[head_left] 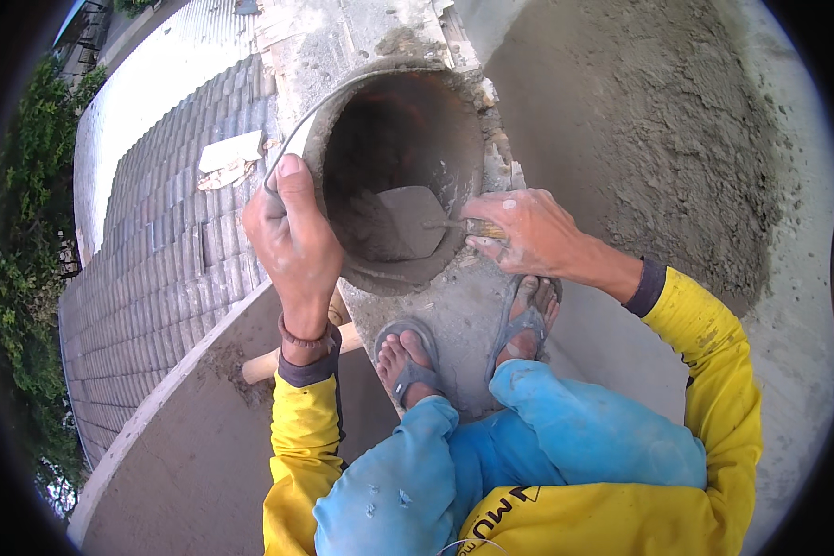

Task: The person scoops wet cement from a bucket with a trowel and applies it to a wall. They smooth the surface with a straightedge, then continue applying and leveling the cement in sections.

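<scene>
A mortar-caked bucket (pixel 477 139) is tipped so that its round mouth faces me. My left hand (pixel 294 232) grips the thin wire handle (pixel 317 109) at the bucket's left side. In my right hand (pixel 531 227) is the short wooden handle of a trowel, fingers wrapped round it. The trowel's flat grey blade (pixel 415 221) reaches into the bucket, over wet mortar (pixel 366 230) lying along its lower inside wall. The bucket's bottom is in shadow.
My sandalled feet stand on a narrow, mortar-stained board (pixel 468 357). To the left, a tiled roof (pixel 180 241) lies below, beyond a curved grey wall edge (pixel 157 426). A wooden pole (pixel 296 357) pokes out under my left wrist. Rough wet mortar (pixel 695 139) covers a surface at the right.
</scene>
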Demonstrator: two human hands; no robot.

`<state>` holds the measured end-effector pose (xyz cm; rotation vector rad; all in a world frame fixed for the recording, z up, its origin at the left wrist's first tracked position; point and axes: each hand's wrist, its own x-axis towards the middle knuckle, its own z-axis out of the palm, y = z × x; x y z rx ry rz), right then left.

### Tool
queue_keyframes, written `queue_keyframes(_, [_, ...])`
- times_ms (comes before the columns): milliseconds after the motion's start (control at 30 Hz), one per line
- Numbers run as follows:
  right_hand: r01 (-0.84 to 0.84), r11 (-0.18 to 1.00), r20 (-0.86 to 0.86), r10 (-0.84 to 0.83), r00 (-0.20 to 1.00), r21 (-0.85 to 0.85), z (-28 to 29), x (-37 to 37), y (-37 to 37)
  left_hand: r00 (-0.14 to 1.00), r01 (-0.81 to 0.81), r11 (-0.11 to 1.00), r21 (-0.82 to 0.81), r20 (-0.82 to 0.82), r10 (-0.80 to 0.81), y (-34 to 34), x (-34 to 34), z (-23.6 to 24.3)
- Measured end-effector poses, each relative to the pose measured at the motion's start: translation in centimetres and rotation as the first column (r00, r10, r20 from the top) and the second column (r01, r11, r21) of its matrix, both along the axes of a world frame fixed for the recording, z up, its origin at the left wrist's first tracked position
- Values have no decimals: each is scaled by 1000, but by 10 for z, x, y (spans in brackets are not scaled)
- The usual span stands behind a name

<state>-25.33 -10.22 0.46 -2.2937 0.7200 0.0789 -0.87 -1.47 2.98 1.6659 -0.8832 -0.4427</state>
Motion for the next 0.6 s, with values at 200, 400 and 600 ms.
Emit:
queue_keyframes(200, [130,986,-29,-133,991,-101,12,-15,7,997,-9,1000,-17,-79,7,-1,8,-7])
queue_keyframes(400, [340,927,67,-333,940,-160,46,-35,2,998,-32,1000,-1,-60,31,6,23,-13])
queue_keyframes(600, [265,945,163,-297,941,193,92,-68,28,862,-267,935,232,-376,339,8,47,-13])
